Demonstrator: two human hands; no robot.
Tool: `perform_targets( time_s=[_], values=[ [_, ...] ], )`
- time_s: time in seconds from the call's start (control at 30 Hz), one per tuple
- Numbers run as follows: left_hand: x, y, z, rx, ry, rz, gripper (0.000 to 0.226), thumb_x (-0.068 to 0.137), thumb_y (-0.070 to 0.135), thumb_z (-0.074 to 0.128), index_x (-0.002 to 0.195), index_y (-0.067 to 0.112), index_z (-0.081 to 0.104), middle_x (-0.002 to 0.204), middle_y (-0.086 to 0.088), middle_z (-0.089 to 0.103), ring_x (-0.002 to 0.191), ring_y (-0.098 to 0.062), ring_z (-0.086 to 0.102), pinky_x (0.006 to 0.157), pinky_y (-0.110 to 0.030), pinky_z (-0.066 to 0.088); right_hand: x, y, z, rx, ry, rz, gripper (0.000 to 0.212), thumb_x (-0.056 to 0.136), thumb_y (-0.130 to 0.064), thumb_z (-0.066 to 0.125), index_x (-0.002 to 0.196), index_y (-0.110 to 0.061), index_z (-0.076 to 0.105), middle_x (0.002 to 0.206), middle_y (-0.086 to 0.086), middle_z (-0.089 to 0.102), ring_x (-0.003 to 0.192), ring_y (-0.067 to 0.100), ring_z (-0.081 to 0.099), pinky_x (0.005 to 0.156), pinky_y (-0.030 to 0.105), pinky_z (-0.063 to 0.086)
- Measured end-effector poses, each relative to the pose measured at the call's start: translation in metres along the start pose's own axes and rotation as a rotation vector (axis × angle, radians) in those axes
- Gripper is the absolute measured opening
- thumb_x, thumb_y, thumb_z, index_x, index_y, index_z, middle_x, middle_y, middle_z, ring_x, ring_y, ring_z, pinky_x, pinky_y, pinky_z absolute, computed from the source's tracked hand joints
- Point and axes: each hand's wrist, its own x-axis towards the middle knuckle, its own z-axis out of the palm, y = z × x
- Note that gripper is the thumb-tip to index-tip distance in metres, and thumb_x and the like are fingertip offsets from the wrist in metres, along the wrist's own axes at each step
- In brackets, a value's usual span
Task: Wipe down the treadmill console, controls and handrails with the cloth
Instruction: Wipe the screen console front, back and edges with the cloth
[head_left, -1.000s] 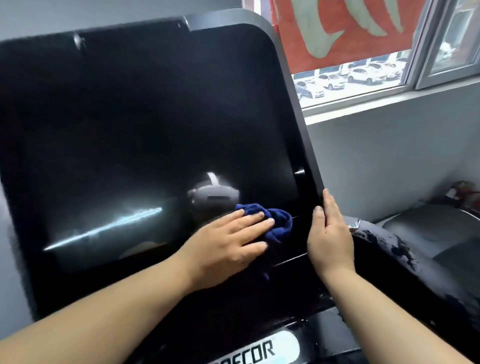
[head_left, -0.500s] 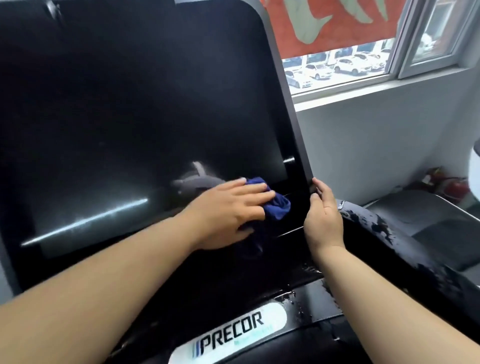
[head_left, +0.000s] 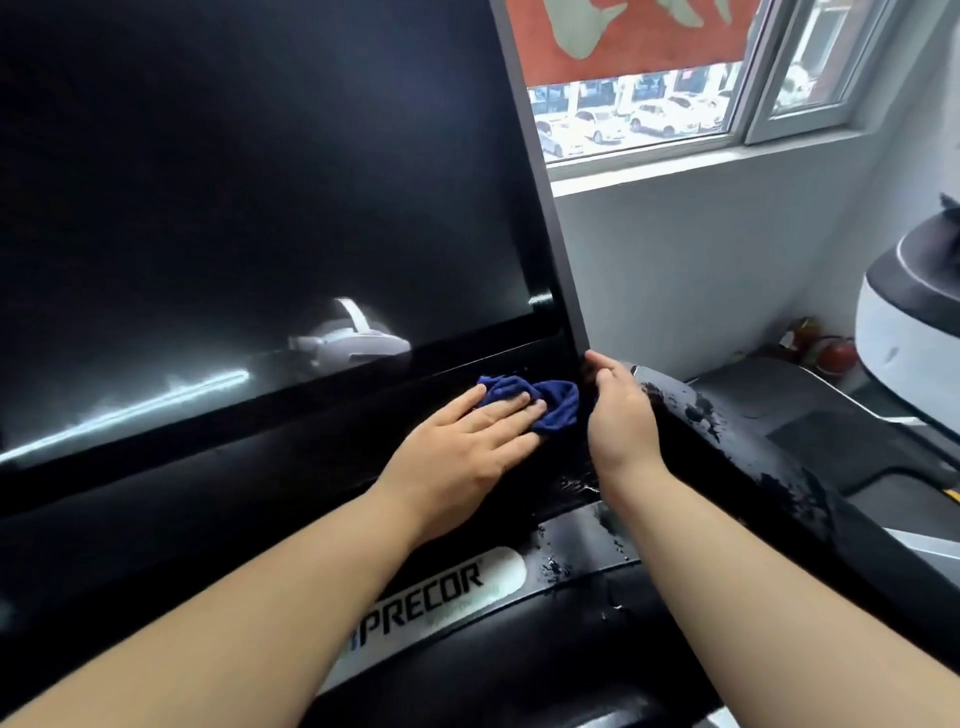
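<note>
My L hand (head_left: 467, 447) lies flat on the blue cloth (head_left: 558, 410), fingers straight and close together, pressing it onto the black strip just under the console (head_left: 260, 208) screen, near the console's lower R corner. The cloth is bunched up; most of it sticks out past my fingertips toward that corner.

My R hand (head_left: 621, 415) holds the console's lower R corner, w/ the thumb up along the front edge and the fingers curled round the side. Fingertips are hidden behind the frame, so I can't tell how far they wrap. The cloth sits just beside this hand, between both hands.

The screen is dark and glossy, w/ a white headset and a light streak reflected low on it. Below the console is the PRECOR label (head_left: 431, 592). To the console's R, the black handrail (head_left: 727, 441) runs down toward me, its coating patchy and wet-looking. Behind the console's R edge is a window (head_left: 649, 119) w/ parked cars outside.
</note>
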Motion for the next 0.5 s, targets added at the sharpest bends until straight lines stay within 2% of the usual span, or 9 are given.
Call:
perform_targets(
  time_s=[0.1, 0.13, 0.2, 0.27, 0.33, 0.5],
  values=[
    [-0.032, -0.018, -0.01, 0.001, -0.003, -0.051, 0.034, 0.091, 0.025, 0.047, 0.12, 0.021, 0.064, 0.142, 0.002, 0.049, 0.131, -0.015, 0.046, 0.113, -0.04, 0.024, -0.016, -0.002, 0.009, -0.269, 0.091, -0.166, 0.037, 0.097, -0.012, 0.039, 0.126, -0.017, 0.059, 0.138, -0.001, 0.053, 0.13, 0.013, 0.043, 0.109, 0.023, 0.027],
    [-0.044, -0.022, -0.015, -0.009, -0.005, -0.075, 0.034, 0.093, 0.026, 0.044, 0.119, 0.021, 0.065, 0.142, 0.003, 0.05, 0.131, -0.015, 0.046, 0.113, -0.04, 0.025, -0.022, -0.002, 0.013, -0.348, 0.102, -0.254, 0.035, 0.094, -0.01, 0.043, 0.125, -0.016, 0.06, 0.135, 0.002, 0.053, 0.128, 0.016, 0.044, 0.108, 0.024, 0.028],
    [-0.073, -0.032, -0.025, -0.014, -0.01, -0.108, 0.036, 0.095, 0.029, 0.04, 0.119, 0.021, 0.065, 0.141, 0.003, 0.05, 0.131, -0.015, 0.046, 0.113, -0.04, 0.025, -0.033, -0.003, 0.025, -0.445, 0.06, -0.351, 0.033, 0.089, -0.01, 0.052, 0.119, -0.017, 0.061, 0.117, 0.001, 0.055, 0.112, 0.019, 0.05, 0.097, 0.026, 0.037],
    [-0.105, -0.049, -0.037, -0.016, -0.036, -0.119, 0.037, 0.097, 0.031, 0.038, 0.122, 0.023, 0.063, 0.142, 0.004, 0.048, 0.133, -0.014, 0.043, 0.113, -0.04, 0.024, -0.043, -0.006, 0.036, -0.478, -0.002, -0.332, 0.027, 0.084, -0.009, 0.056, 0.109, -0.018, 0.061, 0.1, -0.002, 0.052, 0.096, 0.019, 0.053, 0.081, 0.024, 0.04],
    [-0.14, -0.065, -0.05, -0.007, -0.069, -0.156, 0.038, 0.098, 0.032, 0.036, 0.123, 0.023, 0.062, 0.144, 0.004, 0.046, 0.134, -0.014, 0.04, 0.114, -0.039, 0.022, -0.054, -0.008, 0.045, -0.471, -0.05, -0.282, 0.019, 0.082, -0.009, 0.056, 0.098, -0.018, 0.059, 0.09, -0.002, 0.055, 0.085, 0.018, 0.054, 0.073, 0.024, 0.037],
    [-0.235, -0.082, -0.072, 0.036, -0.115, -0.413, 0.048, 0.103, 0.035, 0.024, 0.12, 0.018, 0.065, 0.144, -0.001, 0.046, 0.134, -0.017, 0.04, 0.116, -0.038, 0.021, -0.086, -0.015, 0.077, -0.526, -0.165, -0.362, 0.009, 0.081, -0.013, 0.058, 0.085, -0.021, 0.058, 0.084, -0.003, 0.058, 0.074, 0.012, 0.053, 0.066, 0.024, 0.036]
  ],
)
